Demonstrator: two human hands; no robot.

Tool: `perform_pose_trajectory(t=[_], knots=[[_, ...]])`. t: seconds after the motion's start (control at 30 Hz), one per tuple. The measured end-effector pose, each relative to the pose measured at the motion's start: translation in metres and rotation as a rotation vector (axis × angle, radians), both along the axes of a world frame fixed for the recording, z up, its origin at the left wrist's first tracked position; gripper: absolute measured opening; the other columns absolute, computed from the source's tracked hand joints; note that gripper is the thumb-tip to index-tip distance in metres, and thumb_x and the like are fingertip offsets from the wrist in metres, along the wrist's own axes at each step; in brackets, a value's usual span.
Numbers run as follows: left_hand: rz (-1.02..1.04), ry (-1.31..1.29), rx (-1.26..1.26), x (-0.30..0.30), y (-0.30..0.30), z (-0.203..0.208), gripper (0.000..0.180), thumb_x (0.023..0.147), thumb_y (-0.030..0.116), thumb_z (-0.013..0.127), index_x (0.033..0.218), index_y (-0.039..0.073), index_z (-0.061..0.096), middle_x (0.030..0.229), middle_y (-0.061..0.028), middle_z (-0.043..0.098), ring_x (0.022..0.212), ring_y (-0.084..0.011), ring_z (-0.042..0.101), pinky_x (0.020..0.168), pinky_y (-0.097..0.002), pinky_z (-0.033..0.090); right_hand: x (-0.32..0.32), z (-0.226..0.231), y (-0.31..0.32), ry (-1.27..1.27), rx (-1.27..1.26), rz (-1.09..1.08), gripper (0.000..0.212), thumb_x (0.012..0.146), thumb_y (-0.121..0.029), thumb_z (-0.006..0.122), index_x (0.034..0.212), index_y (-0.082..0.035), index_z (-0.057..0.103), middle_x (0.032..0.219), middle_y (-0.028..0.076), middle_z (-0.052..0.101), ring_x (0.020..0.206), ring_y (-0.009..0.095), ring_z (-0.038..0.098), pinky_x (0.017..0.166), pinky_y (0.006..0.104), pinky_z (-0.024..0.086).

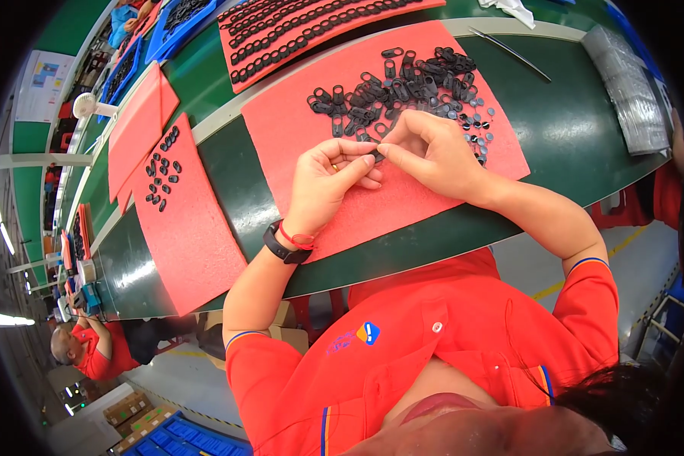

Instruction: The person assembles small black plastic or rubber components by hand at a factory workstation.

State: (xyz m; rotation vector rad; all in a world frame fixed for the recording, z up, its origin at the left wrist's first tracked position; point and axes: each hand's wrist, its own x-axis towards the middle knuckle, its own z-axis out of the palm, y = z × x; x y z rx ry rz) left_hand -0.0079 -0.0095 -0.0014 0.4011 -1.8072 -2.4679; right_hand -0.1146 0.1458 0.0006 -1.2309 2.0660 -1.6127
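Note:
Both my hands meet above a pink foam mat on the green table. My left hand is closed, its thumb and fingers pinching a small black oval part. From the other side my right hand pinches at the same part with thumb and forefinger; most of it is hidden by fingertips. Just beyond my fingers lies a loose heap of black oval parts, each with a ring-like opening at one end. Small round discs, silvery and dark, are scattered beside my right hand.
To the left, another pink mat bears several spaced black parts. Rows of them cover a far pink board. Tweezers and stacked clear plastic trays are at the right. A person in red works at the far left.

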Motion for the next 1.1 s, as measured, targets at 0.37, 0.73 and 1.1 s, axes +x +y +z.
perform_pose_trajectory(t=[0.37, 0.73, 1.1], knots=[[-0.003, -0.012, -0.010, 0.0000, 0.0011, 0.0002, 0.018, 0.084, 0.001, 0.057, 0.100, -0.007, 0.057, 0.085, -0.0130, 0.062, 0.073, -0.0163, 0.063, 0.066, -0.0274, 0.056, 0.0000, -0.0023, 0.0000, 0.047, -0.014, 0.003, 0.012, 0.079, -0.010, 0.065, 0.075, -0.002, 0.056, 0.060, 0.000, 0.050, 0.048, 0.004, 0.041, 0.043, 0.0222, 0.031], [-0.007, -0.014, -0.025, 0.0005, 0.0010, -0.0004, 0.016, 0.083, 0.000, 0.058, 0.098, -0.006, 0.057, 0.084, -0.0117, 0.062, 0.071, -0.0147, 0.063, 0.064, -0.0257, 0.055, 0.0015, -0.0038, 0.0000, 0.154, -0.014, -0.002, 0.012, 0.077, -0.008, 0.065, 0.073, -0.002, 0.055, 0.062, 0.002, 0.050, 0.049, 0.007, 0.042, 0.044, 0.0234, 0.033], [-0.029, 0.000, -0.041, 0.0012, -0.0024, -0.0022, 0.016, 0.083, 0.000, 0.058, 0.098, -0.006, 0.056, 0.085, -0.0126, 0.063, 0.069, -0.0145, 0.063, 0.061, -0.0235, 0.054, 0.0001, 0.0042, 0.0007, 0.045, 0.036, -0.028, 0.014, 0.078, -0.013, 0.065, 0.083, -0.002, 0.057, 0.065, 0.001, 0.053, 0.051, 0.007, 0.043, 0.048, 0.0230, 0.036]])
